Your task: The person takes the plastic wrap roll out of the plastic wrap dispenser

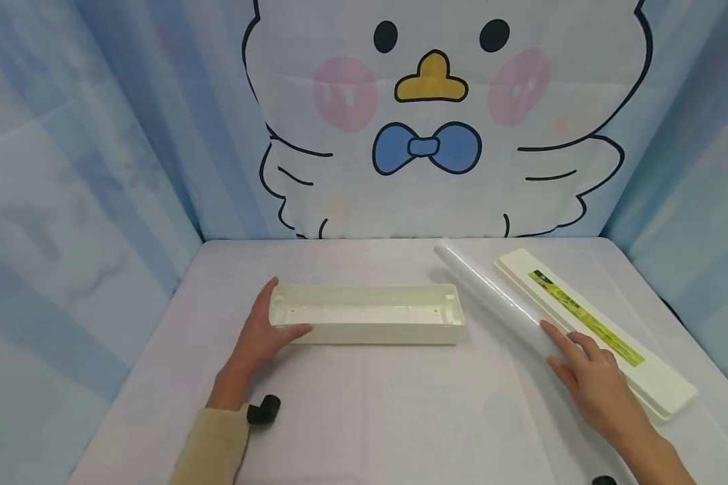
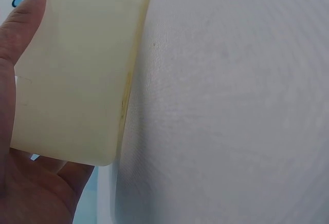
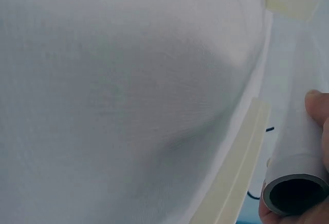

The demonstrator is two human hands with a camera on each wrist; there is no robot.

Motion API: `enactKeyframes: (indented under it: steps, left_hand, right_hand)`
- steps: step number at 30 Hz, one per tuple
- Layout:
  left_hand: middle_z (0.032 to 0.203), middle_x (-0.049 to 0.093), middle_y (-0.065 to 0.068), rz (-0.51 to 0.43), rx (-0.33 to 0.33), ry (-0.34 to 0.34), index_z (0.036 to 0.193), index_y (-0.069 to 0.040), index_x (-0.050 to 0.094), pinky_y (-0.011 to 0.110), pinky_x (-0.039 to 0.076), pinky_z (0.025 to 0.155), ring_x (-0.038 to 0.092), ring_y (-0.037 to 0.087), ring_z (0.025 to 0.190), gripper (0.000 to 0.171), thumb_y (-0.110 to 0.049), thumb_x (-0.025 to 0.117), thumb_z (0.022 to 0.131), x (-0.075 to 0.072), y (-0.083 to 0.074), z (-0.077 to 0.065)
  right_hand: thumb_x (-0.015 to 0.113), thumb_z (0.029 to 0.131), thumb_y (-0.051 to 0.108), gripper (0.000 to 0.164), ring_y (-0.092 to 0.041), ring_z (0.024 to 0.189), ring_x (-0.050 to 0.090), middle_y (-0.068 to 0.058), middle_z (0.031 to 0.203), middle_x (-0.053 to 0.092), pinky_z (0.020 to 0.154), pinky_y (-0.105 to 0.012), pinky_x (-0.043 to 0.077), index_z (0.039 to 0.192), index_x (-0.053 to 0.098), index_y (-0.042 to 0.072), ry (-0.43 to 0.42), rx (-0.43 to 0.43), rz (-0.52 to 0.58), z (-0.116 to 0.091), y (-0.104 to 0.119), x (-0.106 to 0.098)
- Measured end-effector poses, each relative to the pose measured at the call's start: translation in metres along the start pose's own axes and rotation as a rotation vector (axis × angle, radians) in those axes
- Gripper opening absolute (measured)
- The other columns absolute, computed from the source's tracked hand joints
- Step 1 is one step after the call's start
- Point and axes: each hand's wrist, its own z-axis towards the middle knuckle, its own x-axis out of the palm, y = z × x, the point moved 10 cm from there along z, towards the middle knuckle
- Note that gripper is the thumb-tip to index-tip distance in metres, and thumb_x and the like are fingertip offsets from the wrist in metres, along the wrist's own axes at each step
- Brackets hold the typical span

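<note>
My left hand [image 1: 259, 337] grips the left end of a long, open-topped cream plastic box [image 1: 382, 334], thumb along the near wall and fingers behind the end. In the left wrist view the thumb [image 2: 25, 23] lies against the box's plain side [image 2: 77, 80]. On the right, my right hand [image 1: 600, 387] holds the near end of a roll of clear plastic wrap [image 1: 491, 289], which slants away to the far left. The right wrist view shows the roll's hollow end [image 3: 298, 196] between thumb and fingers. The box interior holds nothing.
A long cream lid [image 1: 667, 387] with a yellow-green label [image 1: 582, 316] lies slanted on the table, right of the roll. A white cloth [image 1: 364, 417] covers the table. Behind stands a curtain [image 1: 352, 195] with a cartoon print. Black wrist devices show at both wrists.
</note>
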Motion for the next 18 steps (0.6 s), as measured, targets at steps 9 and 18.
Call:
enactKeyframes:
  steps: [9, 18]
  left_hand:
    - [0.163, 0.020, 0.017, 0.000, 0.000, 0.001, 0.163, -0.014, 0.011, 0.058, 0.022, 0.116, 0.026, 0.036, 0.146, 0.115, -0.034, 0.087, 0.080, -0.001, 0.001, 0.000]
    - [0.163, 0.021, 0.017, -0.009, 0.016, 0.000, 0.163, -0.012, 0.011, 0.058, 0.021, 0.116, 0.025, 0.036, 0.146, 0.115, -0.033, 0.088, 0.079, 0.000, 0.000, 0.001]
  right_hand:
    - [0.077, 0.084, 0.001, 0.075, -0.046, 0.082, 0.055, -0.020, 0.112, 0.055, 0.063, -0.060, 0.047, 0.150, 0.046, 0.019, -0.002, 0.010, -0.011, -0.004, -0.002, 0.006]
    - [0.076, 0.087, 0.003, 0.073, -0.050, 0.084, 0.055, -0.026, 0.115, 0.054, 0.061, -0.061, 0.047, 0.151, 0.045, 0.020, 0.047, 0.078, -0.028, -0.012, -0.010, 0.016]
